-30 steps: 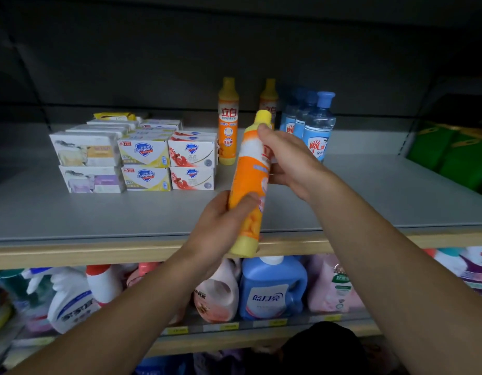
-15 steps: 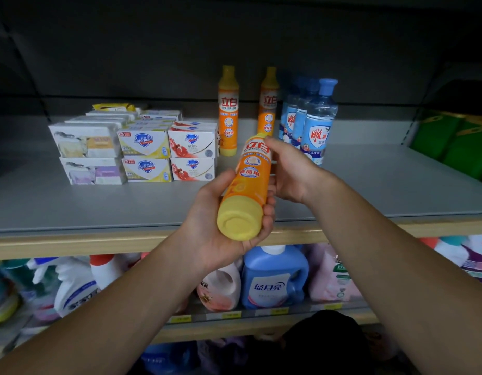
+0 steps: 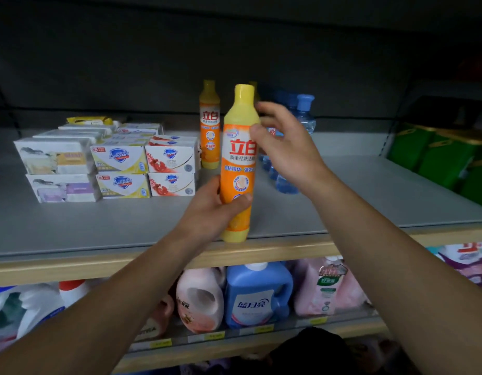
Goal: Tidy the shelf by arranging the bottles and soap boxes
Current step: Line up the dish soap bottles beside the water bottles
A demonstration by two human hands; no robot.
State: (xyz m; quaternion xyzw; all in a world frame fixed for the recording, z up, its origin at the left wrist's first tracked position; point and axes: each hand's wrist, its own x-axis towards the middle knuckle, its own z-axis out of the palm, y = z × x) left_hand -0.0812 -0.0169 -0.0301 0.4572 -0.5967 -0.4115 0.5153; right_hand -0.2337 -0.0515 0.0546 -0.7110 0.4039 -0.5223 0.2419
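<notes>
Gripping the orange bottle (image 3: 237, 169) low on its body, left hand (image 3: 211, 212) has fingers and thumb wrapped around it; bottle is upright, label facing the camera, base at the front edge of the shelf (image 3: 99, 226). Can't tell if the base touches the shelf. Right hand (image 3: 286, 150) is at the bottle's upper part, fingers loosely spread, thumb touching the label edge, not wrapped around it.

Counts on the shelf:
- Orange bottles: 1 in hand, 1 standing behind (image 3: 209, 125), plus a second cap just visible behind the held one, so 3.
- Blue bottles (image 3: 305, 112): at least 3, in a row running back, partly hidden by the right hand.
- Soap boxes (image 3: 120, 169): front face shows 3 columns, 2 high, so 6 visible at the front; more rows behind, exact total unclear. A yellow pack (image 3: 88, 120) lies on top at the back.

Soap boxes sit left, bottles centre, well apart from the green packs (image 3: 437, 158) at far right.

Lower shelf: 1 blue jug (image 3: 257, 296), 1 pink jug (image 3: 199, 299), 1 pink pouch (image 3: 329, 285), white spray bottles (image 3: 31, 309) at left.
</notes>
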